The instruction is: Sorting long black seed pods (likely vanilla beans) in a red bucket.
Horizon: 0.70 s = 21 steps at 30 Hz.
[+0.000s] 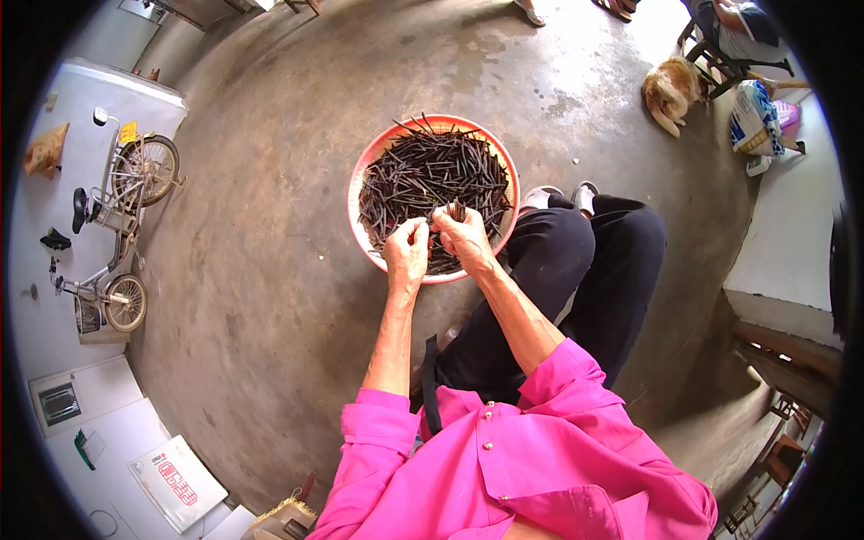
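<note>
Dark, slender dried bean pods (432, 169) fill a round basket (356, 196) with a red and white rim, which sits low in front of me. Over its near side, my right hand (467, 237) grips a small bundle of dark pods (457, 212), their ends poking up past the fingers. My left hand (408, 248) is close beside it, thumb and fingertips pinched together. Whether a pod lies between those fingertips is too small to make out. Both hands hide some of the pods beneath them.
My bent legs (594, 270) in dark trousers are just right of the basket. On the concrete floor (270, 202), a tan and white dog (671, 91) lies at the upper right, near a seated person (742, 27) and bags (756, 118). An electric bicycle (115, 223) stands along the left wall.
</note>
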{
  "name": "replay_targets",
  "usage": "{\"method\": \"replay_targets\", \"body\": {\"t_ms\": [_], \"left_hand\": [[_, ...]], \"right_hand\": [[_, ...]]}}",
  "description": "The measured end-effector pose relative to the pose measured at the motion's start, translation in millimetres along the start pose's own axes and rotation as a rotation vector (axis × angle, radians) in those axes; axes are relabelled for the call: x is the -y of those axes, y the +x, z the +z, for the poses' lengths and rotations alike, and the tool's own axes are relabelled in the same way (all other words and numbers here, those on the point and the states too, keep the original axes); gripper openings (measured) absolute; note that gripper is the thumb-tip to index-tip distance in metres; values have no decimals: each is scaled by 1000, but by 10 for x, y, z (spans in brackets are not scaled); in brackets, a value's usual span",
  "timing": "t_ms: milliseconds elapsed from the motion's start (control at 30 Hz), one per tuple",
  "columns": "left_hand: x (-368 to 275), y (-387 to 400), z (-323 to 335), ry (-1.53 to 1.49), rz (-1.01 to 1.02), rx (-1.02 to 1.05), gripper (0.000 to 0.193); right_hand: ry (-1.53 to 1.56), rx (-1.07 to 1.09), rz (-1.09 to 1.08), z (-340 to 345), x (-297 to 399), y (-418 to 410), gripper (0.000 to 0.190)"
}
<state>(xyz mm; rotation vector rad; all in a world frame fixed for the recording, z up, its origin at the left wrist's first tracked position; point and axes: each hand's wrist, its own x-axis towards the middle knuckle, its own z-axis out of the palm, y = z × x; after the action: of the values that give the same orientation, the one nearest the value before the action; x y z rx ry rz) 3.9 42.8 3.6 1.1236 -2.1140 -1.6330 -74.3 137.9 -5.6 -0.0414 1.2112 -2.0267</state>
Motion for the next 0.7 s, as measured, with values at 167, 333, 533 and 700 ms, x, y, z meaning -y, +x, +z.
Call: {"method": "replay_targets", "body": {"t_ms": [167, 333, 533, 700], "left_hand": [[11, 23, 22, 128, 153, -12, 21], [-82, 2, 10, 268, 222, -76, 16], [-115, 1, -5, 293, 246, -83, 15], [-95, -2, -14, 285, 327, -101, 14]], "right_hand": [[-10, 6, 0, -34, -39, 31, 17], [-12, 31, -17, -11, -39, 22, 20], [7, 27, 0, 0, -18, 23, 21], [11, 28, 28, 27, -10, 48, 12]]}}
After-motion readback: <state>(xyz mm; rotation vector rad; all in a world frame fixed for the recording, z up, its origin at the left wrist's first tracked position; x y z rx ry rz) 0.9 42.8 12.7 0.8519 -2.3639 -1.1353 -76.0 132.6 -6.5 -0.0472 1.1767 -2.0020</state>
